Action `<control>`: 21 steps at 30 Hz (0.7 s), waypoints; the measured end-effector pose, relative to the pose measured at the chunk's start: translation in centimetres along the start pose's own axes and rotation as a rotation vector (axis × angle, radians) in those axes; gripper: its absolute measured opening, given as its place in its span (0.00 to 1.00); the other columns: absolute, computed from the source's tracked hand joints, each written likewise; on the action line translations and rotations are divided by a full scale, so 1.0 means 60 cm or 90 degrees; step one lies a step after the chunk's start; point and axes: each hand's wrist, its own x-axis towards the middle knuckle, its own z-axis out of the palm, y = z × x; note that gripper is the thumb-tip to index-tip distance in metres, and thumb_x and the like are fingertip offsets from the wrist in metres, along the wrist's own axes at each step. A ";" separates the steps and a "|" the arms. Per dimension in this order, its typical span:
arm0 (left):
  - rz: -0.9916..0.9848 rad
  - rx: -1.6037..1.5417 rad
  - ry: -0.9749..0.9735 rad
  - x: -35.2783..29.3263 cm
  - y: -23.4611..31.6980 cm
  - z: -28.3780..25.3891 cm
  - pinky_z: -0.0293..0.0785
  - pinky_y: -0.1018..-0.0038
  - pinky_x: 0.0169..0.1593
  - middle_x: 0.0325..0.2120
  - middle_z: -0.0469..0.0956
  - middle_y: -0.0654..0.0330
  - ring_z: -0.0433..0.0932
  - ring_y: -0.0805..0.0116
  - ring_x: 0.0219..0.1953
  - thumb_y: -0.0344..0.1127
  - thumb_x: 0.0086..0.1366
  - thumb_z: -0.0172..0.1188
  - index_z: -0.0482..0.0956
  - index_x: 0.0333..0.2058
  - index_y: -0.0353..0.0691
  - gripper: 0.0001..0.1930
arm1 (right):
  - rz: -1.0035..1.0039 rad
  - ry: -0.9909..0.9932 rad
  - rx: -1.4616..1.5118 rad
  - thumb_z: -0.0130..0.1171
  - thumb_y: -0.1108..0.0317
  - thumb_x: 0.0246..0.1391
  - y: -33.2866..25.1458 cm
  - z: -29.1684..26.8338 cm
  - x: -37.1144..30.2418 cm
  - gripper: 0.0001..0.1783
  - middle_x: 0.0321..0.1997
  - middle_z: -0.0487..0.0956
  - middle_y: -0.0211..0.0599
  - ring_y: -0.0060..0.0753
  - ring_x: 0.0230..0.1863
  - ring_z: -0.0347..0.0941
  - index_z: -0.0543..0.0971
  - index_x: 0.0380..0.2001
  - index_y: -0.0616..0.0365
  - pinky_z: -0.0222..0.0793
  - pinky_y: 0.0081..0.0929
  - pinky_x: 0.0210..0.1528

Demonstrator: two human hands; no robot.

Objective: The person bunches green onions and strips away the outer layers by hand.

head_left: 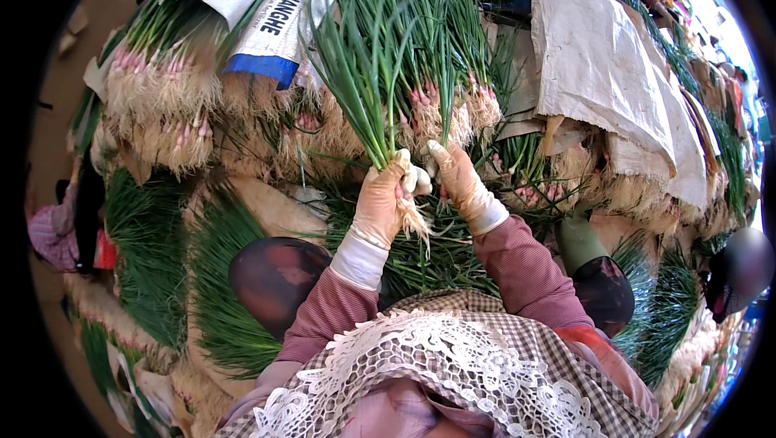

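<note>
Gripping a bunch of green onions (380, 74) near its base, my left hand (380, 204) is closed tight around the stalks just above the white bulbs and pale roots, which hang out below my fist. I hold it there because that is the narrow, firm part: the long green leaves fan up toward twelve o'clock and stay out of my way, while the root end is exposed where I can get at it.

My right hand (457, 175) sits just beside the left, at about one o'clock from it, fingers half curled and reaching toward the bulbs; whether it pinches anything I cannot tell. Both hands wear thin pale gloves, likely against the dirt and wet roots.

Behind the bunch, from ten to two o'clock, lies a stacked pile of onion bundles (170, 107) with their pinkish root ends turned toward me, so each can be pulled out by its base. A white and blue sack (271, 26) covers part of the heap at eleven o'clock, and a tan sack (598, 74) lies over more at two o'clock. More greens (153, 252) spread out at eight o'clock. My checked apron with lace trim (453, 357) fills six o'clock.
</note>
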 end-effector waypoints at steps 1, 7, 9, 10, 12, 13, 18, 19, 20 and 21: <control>-0.018 0.066 0.159 0.001 -0.010 -0.004 0.72 0.73 0.30 0.15 0.68 0.63 0.71 0.68 0.23 0.39 0.56 0.51 0.68 0.27 0.39 0.09 | -0.002 0.022 -0.022 0.44 0.56 0.52 0.000 -0.002 -0.005 0.16 0.12 0.62 0.25 0.17 0.09 0.52 0.67 0.24 0.59 0.49 0.15 0.09; -0.148 0.117 0.277 -0.002 -0.068 -0.021 0.68 0.77 0.22 0.21 0.71 0.60 0.68 0.73 0.17 0.36 0.59 0.46 0.68 0.32 0.39 0.07 | 0.002 -0.088 -0.111 0.45 0.54 0.51 0.013 -0.007 0.001 0.20 0.15 0.68 0.34 0.25 0.15 0.63 0.69 0.27 0.64 0.59 0.25 0.16; -0.149 0.138 0.260 -0.001 -0.058 -0.016 0.64 0.80 0.19 0.19 0.69 0.62 0.66 0.76 0.16 0.37 0.58 0.47 0.67 0.31 0.40 0.07 | -0.104 -0.020 -0.163 0.45 0.53 0.51 0.061 -0.024 0.045 0.21 0.16 0.69 0.37 0.30 0.18 0.66 0.70 0.26 0.65 0.62 0.31 0.21; -0.127 0.104 0.287 0.003 -0.059 -0.003 0.60 0.82 0.16 0.14 0.66 0.66 0.63 0.77 0.13 0.38 0.58 0.49 0.66 0.26 0.42 0.07 | -0.109 0.067 -0.205 0.43 0.50 0.50 0.084 -0.034 0.066 0.24 0.15 0.71 0.40 0.38 0.19 0.67 0.72 0.22 0.63 0.61 0.36 0.28; -0.168 0.071 0.276 0.000 -0.053 -0.006 0.57 0.83 0.14 0.10 0.62 0.68 0.60 0.78 0.11 0.39 0.57 0.50 0.65 0.23 0.43 0.08 | -0.172 0.114 -0.396 0.44 0.50 0.50 0.025 -0.005 0.035 0.23 0.12 0.69 0.38 0.35 0.16 0.64 0.73 0.19 0.61 0.60 0.31 0.23; -0.186 0.056 0.273 -0.005 -0.048 -0.005 0.56 0.83 0.13 0.09 0.60 0.69 0.58 0.78 0.10 0.39 0.57 0.50 0.65 0.22 0.44 0.09 | -0.205 0.136 -0.489 0.44 0.50 0.50 -0.006 0.012 0.015 0.23 0.10 0.68 0.37 0.33 0.14 0.63 0.73 0.18 0.60 0.59 0.28 0.21; -0.107 -0.075 -0.031 -0.017 -0.006 0.056 0.54 0.84 0.12 0.08 0.56 0.72 0.57 0.81 0.10 0.38 0.54 0.53 0.62 0.22 0.45 0.10 | 0.013 0.177 -0.557 0.36 0.46 0.50 -0.015 -0.046 0.029 0.28 0.19 0.73 0.44 0.42 0.22 0.71 0.75 0.16 0.57 0.62 0.37 0.25; -0.069 -0.115 -0.093 -0.017 0.004 0.060 0.55 0.84 0.13 0.08 0.57 0.71 0.58 0.80 0.10 0.37 0.54 0.53 0.63 0.23 0.43 0.09 | 0.085 0.081 -0.723 0.35 0.44 0.50 0.008 -0.055 0.039 0.30 0.21 0.74 0.43 0.38 0.27 0.72 0.75 0.14 0.57 0.64 0.35 0.31; -0.044 -0.059 -0.057 -0.017 0.016 0.066 0.55 0.84 0.13 0.08 0.57 0.71 0.58 0.80 0.10 0.37 0.54 0.54 0.64 0.24 0.42 0.09 | 0.075 -0.090 -0.831 0.35 0.43 0.49 0.023 -0.052 0.024 0.30 0.22 0.74 0.43 0.38 0.31 0.71 0.76 0.18 0.57 0.63 0.35 0.35; -0.019 -0.003 -0.021 -0.017 0.026 0.069 0.55 0.84 0.13 0.09 0.57 0.71 0.58 0.80 0.10 0.37 0.53 0.54 0.65 0.25 0.41 0.08 | 0.066 -0.265 -0.930 0.36 0.42 0.49 0.033 -0.051 0.014 0.30 0.24 0.75 0.44 0.38 0.35 0.71 0.77 0.21 0.57 0.62 0.34 0.40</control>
